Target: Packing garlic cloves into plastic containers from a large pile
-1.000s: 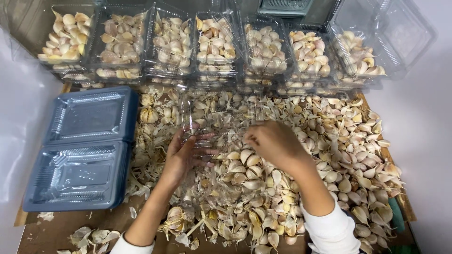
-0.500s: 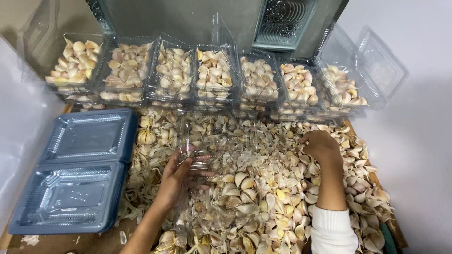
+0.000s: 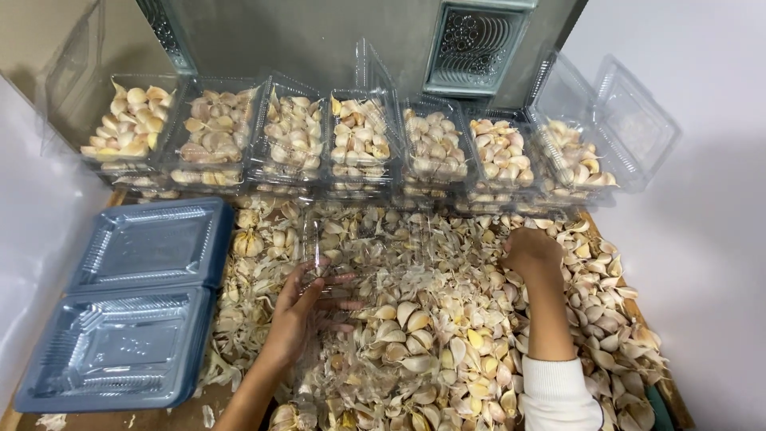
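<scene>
My left hand [image 3: 307,303] grips the edge of a clear plastic clamshell box [image 3: 359,247] that lies open on a wide heap of garlic cloves [image 3: 447,335]. Some cloves sit inside that box. My right hand [image 3: 531,251] is closed, knuckles up, pressed into the cloves at the right of the heap just below the row of filled boxes; what it holds is hidden. A white sleeve covers my right forearm.
Several clear boxes filled with garlic cloves [image 3: 359,140] line the back wall, lids up. A stack of blue-tinted empty clamshell trays [image 3: 132,303] lies open at the left. Garlic skins litter the cardboard surface. White walls close in on both sides.
My right hand moved from the middle of the heap out to the right and farther back. The left hand stayed on the clear box. The view tilted up toward the wall.
</scene>
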